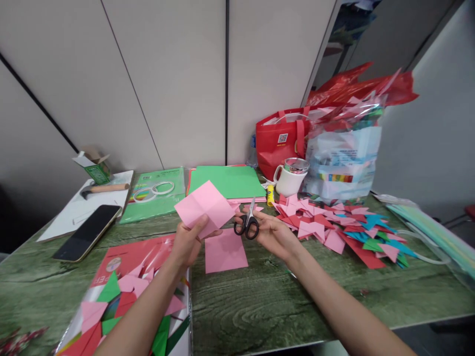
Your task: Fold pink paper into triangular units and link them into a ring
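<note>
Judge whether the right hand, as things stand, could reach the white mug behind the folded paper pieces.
Probably yes: the white mug stands just beyond the right hand, with only flat paper pieces between, though its grip is full with scissors.

The creased square of matt pink paper is looking thin and smooth. The small scissors are showing glossy black plastic handles and bright metal blades. The green table is wearing a printed wood-grain finish, dull and faintly sheened.

Black phone lay on green wood-grain table, left; white mug beside red tote bag; pile of folded paper stars sat right; wooden-handled hammer rear left.
</note>
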{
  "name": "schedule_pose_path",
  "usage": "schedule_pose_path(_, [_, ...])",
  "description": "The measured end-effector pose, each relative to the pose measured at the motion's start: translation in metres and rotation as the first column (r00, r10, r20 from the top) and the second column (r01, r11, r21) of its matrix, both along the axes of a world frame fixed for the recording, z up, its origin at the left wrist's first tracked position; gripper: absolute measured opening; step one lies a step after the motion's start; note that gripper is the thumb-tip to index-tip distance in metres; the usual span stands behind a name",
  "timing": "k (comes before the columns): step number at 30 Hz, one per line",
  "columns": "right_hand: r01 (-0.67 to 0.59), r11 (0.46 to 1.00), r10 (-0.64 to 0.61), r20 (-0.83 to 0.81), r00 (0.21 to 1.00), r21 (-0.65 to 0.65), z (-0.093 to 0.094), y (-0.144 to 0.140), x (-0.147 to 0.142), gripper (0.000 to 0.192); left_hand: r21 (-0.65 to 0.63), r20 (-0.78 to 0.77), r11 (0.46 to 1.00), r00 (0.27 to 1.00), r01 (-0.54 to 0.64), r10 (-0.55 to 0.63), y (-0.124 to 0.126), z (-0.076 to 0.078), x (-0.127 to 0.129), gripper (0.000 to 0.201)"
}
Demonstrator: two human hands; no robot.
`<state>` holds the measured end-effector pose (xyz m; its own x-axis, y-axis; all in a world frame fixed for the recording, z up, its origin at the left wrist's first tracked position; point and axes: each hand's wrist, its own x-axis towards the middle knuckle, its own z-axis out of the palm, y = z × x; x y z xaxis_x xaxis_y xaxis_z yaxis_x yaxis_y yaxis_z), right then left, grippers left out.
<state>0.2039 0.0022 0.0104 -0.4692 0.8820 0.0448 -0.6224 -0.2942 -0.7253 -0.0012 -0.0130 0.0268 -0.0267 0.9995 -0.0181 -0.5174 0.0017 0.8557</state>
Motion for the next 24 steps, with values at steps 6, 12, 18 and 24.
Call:
schedule_pose_path(6, [0.01,1.0,-0.01,0.026,1.0,0.021,-0.002,-0.004,-0.002,0.027,0.027,0.065,0.995,0.994,0.091,-0.093,0.0,0.002,-0.003,0.032])
schedule_pose_path(12, [0.139,0.984,-0.12,0.163,0.979,-0.109,-0.009,-0.005,-0.007,0.032,-0.006,0.068,0.995,0.993,0.099,-0.098,0.0,0.002,-0.003,0.035])
schedule_pose_path(18, [0.109,0.97,-0.182,0.355,0.917,0.216,0.002,-0.016,-0.011,0.038,-0.049,0.023,0.996,0.997,0.071,-0.07,0.0,0.002,-0.002,0.036])
schedule_pose_path(24, [-0.098,0.975,0.025,0.342,0.939,0.199,0.005,-0.021,-0.011,0.039,-0.05,0.033,0.998,0.998,0.048,-0.046,0.001,0.005,-0.002,0.039])
